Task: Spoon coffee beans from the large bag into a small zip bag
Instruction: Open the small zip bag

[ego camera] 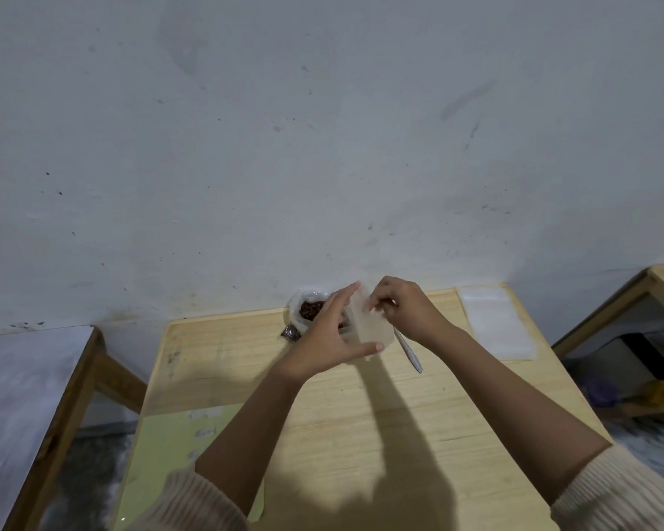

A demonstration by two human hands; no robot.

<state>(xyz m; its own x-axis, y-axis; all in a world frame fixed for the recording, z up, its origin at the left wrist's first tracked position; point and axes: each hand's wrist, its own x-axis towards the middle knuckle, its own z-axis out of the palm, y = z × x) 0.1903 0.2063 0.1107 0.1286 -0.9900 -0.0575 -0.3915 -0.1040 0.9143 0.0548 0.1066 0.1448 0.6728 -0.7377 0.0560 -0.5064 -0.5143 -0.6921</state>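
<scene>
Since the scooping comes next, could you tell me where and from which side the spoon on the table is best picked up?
Grip the spoon by its handle end, nearest the person, coming from above with the right hand. It lies flat on the table, pointing toward the large bag; its far end is hidden behind that hand and the small zip bag.

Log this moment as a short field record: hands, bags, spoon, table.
left hand: holds the small zip bag from the left side, above the table
right hand: fingers pinch the zip bag's top edge
small zip bag: clear, looks empty, held by both hands
large bag: open, coffee beans visible, stands at the table's far edge, behind the left hand
spoon: lies on the table under the right wrist, not held
spare bags: flat clear stack at the far right corner
table: light wood
</scene>
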